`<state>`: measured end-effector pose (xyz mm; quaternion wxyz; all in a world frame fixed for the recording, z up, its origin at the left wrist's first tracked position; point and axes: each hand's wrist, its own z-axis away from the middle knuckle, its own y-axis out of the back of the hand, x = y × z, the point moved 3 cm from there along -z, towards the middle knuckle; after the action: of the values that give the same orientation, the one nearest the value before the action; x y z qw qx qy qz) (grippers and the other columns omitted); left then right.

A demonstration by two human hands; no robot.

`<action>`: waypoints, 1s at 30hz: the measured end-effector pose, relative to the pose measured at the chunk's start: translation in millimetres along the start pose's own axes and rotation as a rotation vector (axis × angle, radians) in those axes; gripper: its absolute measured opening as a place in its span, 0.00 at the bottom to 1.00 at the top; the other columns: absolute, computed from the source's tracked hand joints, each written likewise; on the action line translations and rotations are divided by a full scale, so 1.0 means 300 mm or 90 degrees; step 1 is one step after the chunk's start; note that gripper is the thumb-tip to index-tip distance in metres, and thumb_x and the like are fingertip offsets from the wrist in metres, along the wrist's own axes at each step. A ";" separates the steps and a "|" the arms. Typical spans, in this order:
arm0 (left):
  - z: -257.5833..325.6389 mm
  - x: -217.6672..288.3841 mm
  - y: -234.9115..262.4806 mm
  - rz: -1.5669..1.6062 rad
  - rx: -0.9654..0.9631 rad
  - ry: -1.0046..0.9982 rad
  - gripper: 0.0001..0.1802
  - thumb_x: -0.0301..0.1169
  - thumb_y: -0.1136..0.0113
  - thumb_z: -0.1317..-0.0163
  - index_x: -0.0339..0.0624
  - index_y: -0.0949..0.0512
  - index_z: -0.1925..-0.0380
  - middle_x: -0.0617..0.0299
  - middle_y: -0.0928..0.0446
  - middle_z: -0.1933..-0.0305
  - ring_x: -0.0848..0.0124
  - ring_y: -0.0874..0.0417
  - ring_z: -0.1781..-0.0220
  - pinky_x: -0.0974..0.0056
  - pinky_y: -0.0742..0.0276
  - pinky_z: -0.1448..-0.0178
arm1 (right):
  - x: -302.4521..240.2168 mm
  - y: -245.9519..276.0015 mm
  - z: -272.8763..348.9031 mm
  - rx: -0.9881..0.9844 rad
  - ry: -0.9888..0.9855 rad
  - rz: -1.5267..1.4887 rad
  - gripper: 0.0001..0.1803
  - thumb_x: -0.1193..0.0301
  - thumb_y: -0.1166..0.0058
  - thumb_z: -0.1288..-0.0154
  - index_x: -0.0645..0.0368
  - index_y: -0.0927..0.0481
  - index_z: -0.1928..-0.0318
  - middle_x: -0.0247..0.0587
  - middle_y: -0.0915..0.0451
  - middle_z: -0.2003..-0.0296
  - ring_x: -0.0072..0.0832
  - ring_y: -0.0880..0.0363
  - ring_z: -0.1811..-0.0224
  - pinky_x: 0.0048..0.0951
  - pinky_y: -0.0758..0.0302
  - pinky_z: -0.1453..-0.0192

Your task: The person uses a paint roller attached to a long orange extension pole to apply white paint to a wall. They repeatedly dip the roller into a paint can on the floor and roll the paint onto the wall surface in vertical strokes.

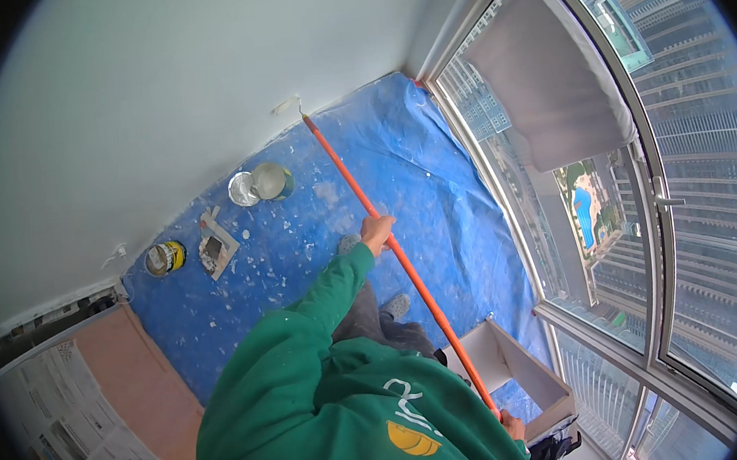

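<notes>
Okay, one pole (417,283): long, slim, orange, metal-tipped, slanting over one blue sheet (464,222), far end by the wall (155,100). Left hand (376,233) has fingers wrapped mid-pole; right hand (513,426) grips its near end. Two cans (176,255), one pale box (487,348).

Your left arm (326,297) reaches forward, elbow slightly bent; left grip (377,233) wrapped partway along the orange pole (423,292). Right grip (513,425) at pole's lower end, fingers partly hidden. Feet (396,306) left of pole.
</notes>
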<state>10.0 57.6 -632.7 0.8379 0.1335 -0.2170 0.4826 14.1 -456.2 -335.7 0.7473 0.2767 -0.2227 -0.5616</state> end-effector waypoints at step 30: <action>1.185 0.221 -0.142 -0.209 0.170 -0.659 0.24 0.45 0.37 0.40 0.32 0.26 0.78 0.45 0.23 0.81 0.51 0.19 0.76 0.52 0.28 0.70 | 0.631 -0.393 -0.240 0.134 0.328 -0.301 0.26 0.48 0.56 0.30 0.60 0.29 0.71 0.43 0.33 0.80 0.31 0.33 0.77 0.41 0.36 0.71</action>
<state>-7.5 -67.7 -291.4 0.6619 0.4901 -0.5134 0.2409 27.1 -652.1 -463.5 0.5961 0.5279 -0.0138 -0.6048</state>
